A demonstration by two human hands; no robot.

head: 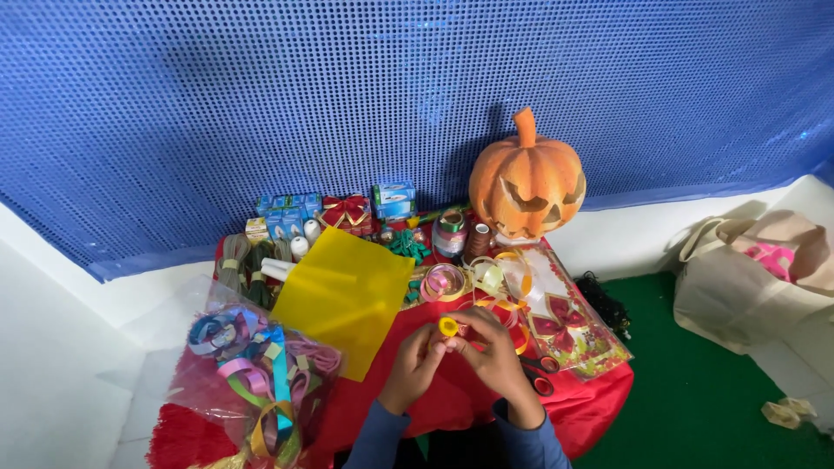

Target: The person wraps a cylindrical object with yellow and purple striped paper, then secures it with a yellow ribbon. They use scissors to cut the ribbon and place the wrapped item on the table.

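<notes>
Both hands meet over the red tablecloth [599,395], the left hand [415,363] and right hand [493,347] pinching a small yellow ribbon coil [448,326] between fingertips, apparently partly wound, while the yellow sheet [346,295] and bagged ribbons [261,373] lie untouched.

On the far side of your red-covered table [599,395] you see a carved orange pumpkin [527,185], with a yellow sheet [346,295] left of centre, a clear bag of coloured ribbons [256,382] near left, and a beige tote bag [751,278] on the right.
</notes>
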